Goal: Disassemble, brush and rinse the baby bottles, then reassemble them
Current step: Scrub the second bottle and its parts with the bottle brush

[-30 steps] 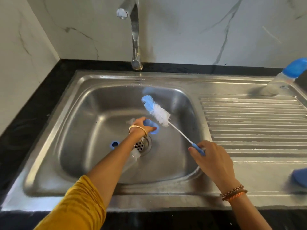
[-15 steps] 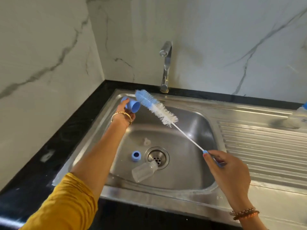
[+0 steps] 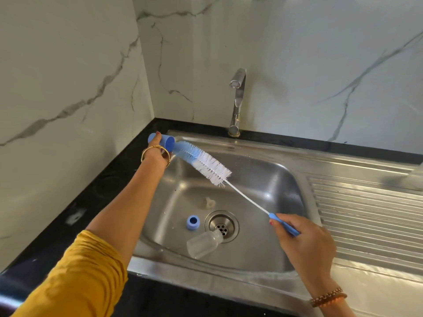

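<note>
My left hand [image 3: 158, 153] holds a blue bottle cap [image 3: 165, 143] above the sink's far left corner, its open mouth facing right. My right hand [image 3: 304, 243] grips the blue handle of a bottle brush [image 3: 206, 163]. The brush's blue bristle tip touches the cap's mouth. In the steel sink [image 3: 263, 177] a clear bottle body [image 3: 202, 244] lies on its side with its neck over the drain [image 3: 221, 226]. A blue screw ring [image 3: 192, 222] sits left of the drain. A clear teat [image 3: 210, 202] lies behind the drain.
The tap [image 3: 237, 104] stands at the sink's back edge with no water running. A ribbed steel draining board [image 3: 366, 213] extends to the right. Black countertop [image 3: 91, 202] borders the sink on the left, and marble walls rise behind and to the left.
My left hand lifted the blue cap out of the basin to the far left corner. The brush followed, and its tip now meets the cap's mouth. The camera tilted up.
</note>
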`<action>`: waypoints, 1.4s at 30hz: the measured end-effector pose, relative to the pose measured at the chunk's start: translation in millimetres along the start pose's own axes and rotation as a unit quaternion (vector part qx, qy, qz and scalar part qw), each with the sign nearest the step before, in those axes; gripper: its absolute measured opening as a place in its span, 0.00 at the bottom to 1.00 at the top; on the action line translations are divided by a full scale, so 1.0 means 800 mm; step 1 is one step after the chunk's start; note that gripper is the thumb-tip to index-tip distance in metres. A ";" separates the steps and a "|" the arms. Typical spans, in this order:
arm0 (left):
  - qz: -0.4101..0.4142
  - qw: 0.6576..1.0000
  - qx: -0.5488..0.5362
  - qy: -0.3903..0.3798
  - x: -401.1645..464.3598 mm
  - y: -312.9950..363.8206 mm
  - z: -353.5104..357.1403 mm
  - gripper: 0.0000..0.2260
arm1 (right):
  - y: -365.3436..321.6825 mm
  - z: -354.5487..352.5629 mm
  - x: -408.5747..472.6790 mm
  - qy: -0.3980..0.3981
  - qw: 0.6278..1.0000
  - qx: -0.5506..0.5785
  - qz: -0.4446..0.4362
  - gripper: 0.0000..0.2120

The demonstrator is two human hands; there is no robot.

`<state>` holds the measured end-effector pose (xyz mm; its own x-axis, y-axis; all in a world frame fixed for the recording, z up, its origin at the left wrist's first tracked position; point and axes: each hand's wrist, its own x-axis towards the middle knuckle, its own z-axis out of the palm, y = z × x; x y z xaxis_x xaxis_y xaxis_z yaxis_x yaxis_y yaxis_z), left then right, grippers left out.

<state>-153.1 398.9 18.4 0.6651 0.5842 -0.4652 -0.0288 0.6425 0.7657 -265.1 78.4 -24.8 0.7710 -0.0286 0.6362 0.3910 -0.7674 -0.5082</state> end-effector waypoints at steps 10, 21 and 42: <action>0.031 0.995 0.081 -0.052 0.010 -0.010 0.016 0.20 | 0.009 0.002 0.002 0.069 0.992 -0.048 -0.098 0.11; -0.010 0.990 0.048 -0.133 0.001 -0.035 0.033 0.16 | 0.000 0.001 0.012 -0.075 0.997 0.003 0.026 0.08; 0.010 0.970 0.219 -0.104 0.007 0.002 0.052 0.28 | -0.007 0.003 0.039 0.000 0.983 -0.149 -0.106 0.08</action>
<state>-117.9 382.7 35.5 0.8047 0.4533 -0.3834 0.2464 0.3325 0.9103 -241.6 83.6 -3.4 0.6876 0.1524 0.7099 0.3779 -0.9100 -0.1707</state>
